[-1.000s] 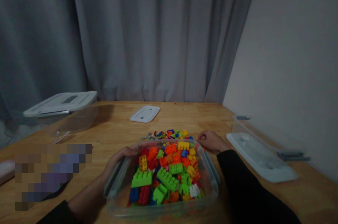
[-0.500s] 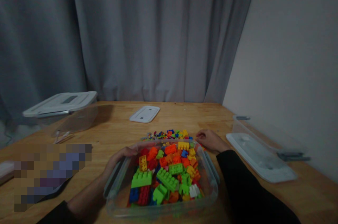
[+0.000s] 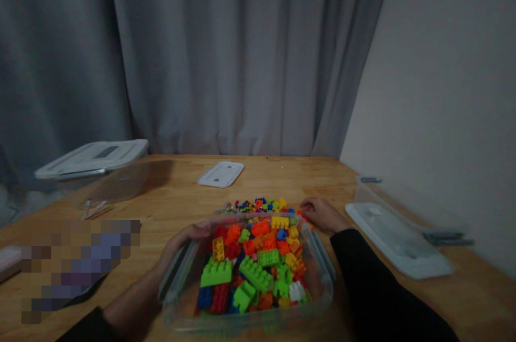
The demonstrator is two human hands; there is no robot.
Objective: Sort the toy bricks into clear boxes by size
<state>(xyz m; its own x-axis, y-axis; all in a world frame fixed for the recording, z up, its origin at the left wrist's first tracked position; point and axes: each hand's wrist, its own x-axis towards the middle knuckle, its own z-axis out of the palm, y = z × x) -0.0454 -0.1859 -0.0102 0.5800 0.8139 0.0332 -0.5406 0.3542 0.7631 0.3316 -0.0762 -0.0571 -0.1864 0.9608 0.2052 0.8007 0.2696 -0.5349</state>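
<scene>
Clear plastic bin [image 3: 320,283] sat on the wooden surface [image 3: 177,202] close to the person, heaped with bright building bricks [image 3: 253,261]: green, orange, red, blue, yellow. Left hand [image 3: 183,242] lay against the bin's left wall, fingers [image 3: 201,230] curled over the rim and gripping it. Right hand [image 3: 320,214] rested on the surface at the bin's far right corner, fingers bent inward, nearly closed; could not tell whether they pinched a brick. Small loose bricks [image 3: 258,205] lay scattered just beyond the bin, near the right hand. Further out: white lid [image 3: 221,174] flat at centre, lidded container [image 3: 94,167] far left, open container with lid [image 3: 397,237] at right. Grey curtain [image 3: 226,51] behind.
</scene>
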